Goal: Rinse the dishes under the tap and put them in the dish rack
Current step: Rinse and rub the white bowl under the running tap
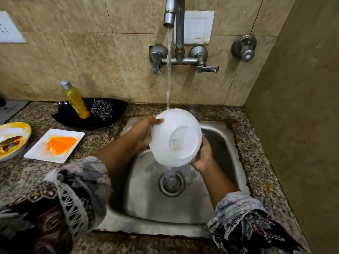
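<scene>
A white bowl (165,136) is held over the steel sink (146,204), tilted with its base facing me. Water from the tap (169,17) falls onto its upper rim and drips off below toward the drain (171,184). My left hand (144,132) grips the bowl's left edge, thumb on top of the rim. My right hand (203,156) holds the lower right edge, fingers curled behind it. A white square plate (39,153) smeared with orange sauce lies on the counter to the left. A dirty yellow-rimmed bowl (12,140) sits at the far left.
A black tray (69,116) behind the square plate holds a yellow soap bottle (76,101) and a steel scrubber (101,109). Two tap handles (207,68) and a wall valve (244,48) stick out of the tiled wall. A side wall stands at the right.
</scene>
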